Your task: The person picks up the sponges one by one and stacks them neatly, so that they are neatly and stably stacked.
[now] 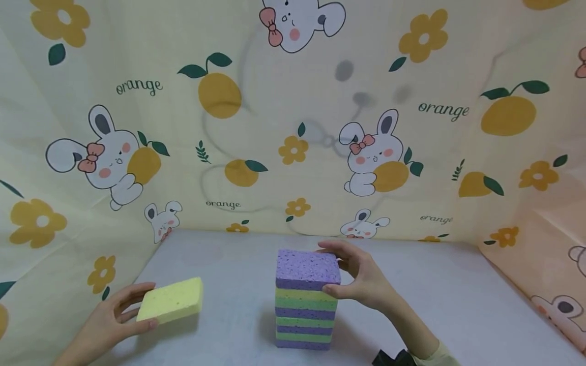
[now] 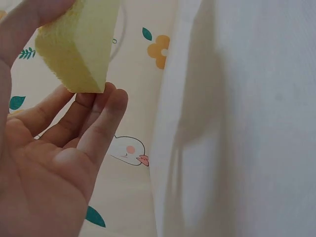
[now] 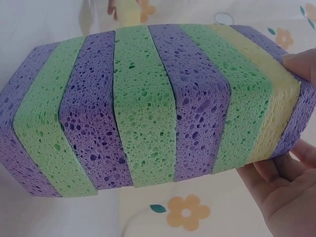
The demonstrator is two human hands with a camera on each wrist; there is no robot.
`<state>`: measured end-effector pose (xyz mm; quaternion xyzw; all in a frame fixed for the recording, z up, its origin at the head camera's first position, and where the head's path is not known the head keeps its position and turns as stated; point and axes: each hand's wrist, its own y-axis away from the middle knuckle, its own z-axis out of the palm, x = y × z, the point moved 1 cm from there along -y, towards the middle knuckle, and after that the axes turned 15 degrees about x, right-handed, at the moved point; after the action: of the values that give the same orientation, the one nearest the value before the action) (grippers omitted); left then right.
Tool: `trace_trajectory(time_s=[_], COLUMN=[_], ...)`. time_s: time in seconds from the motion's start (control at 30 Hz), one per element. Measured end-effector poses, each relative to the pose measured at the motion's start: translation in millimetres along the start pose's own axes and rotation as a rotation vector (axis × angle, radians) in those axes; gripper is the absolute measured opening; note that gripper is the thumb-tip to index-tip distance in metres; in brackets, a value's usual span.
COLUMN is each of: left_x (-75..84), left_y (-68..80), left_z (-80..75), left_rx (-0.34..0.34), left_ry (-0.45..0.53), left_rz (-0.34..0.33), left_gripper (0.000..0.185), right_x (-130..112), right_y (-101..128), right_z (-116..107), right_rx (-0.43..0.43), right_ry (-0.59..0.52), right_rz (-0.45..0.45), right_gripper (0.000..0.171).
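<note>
A stack of sponges in purple, green and yellow layers [image 1: 305, 315] stands upright on the table, with a purple sponge [image 1: 308, 267] on top. My right hand [image 1: 363, 277] holds that top sponge at its right side, thumb in front and fingers behind. In the right wrist view the thumb [image 3: 301, 64] presses the purple layer, which lies flush against the yellow one. To the left, my left hand [image 1: 110, 315] pinches a yellow sponge [image 1: 171, 300] by one end, above the table and apart from the stack. The left wrist view shows this sponge [image 2: 81, 47] between thumb and fingers.
The pale table top [image 1: 220, 264] extends around the stack. A cloth backdrop [image 1: 293, 101] printed with rabbits, oranges and flowers rises behind and along both sides. A black strap [image 1: 393, 358] shows near the right sleeve [image 1: 437, 356].
</note>
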<state>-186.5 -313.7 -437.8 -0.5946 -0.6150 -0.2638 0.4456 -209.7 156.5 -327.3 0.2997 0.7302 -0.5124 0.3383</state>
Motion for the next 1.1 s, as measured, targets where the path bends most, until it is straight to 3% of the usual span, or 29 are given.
trace_trajectory(time_s=[0.27, 0.57, 0.8, 0.93, 1.1], left_x=[6.1, 8.4, 19.8, 34.4, 66.8], left_y=[1.9, 2.5, 8.3, 11.7, 14.1], left_z=[0.4, 5.9, 10.5, 11.9, 17.4], left_rx=[0.032, 0.069, 0.084, 0.115, 0.182], left_ry=[-0.048, -0.052, 0.063, 0.076, 0.133], left_rz=[-0.029, 0.019, 0.074, 0.076, 0.169], left_gripper=[0.075, 0.075, 0.067, 0.068, 0.068], right_x=[7, 28, 29, 30, 31], right_y=[1, 2, 3, 3, 2], right_z=[-2, -5, -6, -6, -6], right_rx=[-0.005, -0.008, -0.006, -0.011, -0.009], right_ry=[-0.002, 0.001, 0.006, -0.002, -0.006], right_rz=[0.006, -0.005, 0.006, 0.01, 0.028], right_gripper=[0.063, 0.064, 0.064, 0.066, 0.07])
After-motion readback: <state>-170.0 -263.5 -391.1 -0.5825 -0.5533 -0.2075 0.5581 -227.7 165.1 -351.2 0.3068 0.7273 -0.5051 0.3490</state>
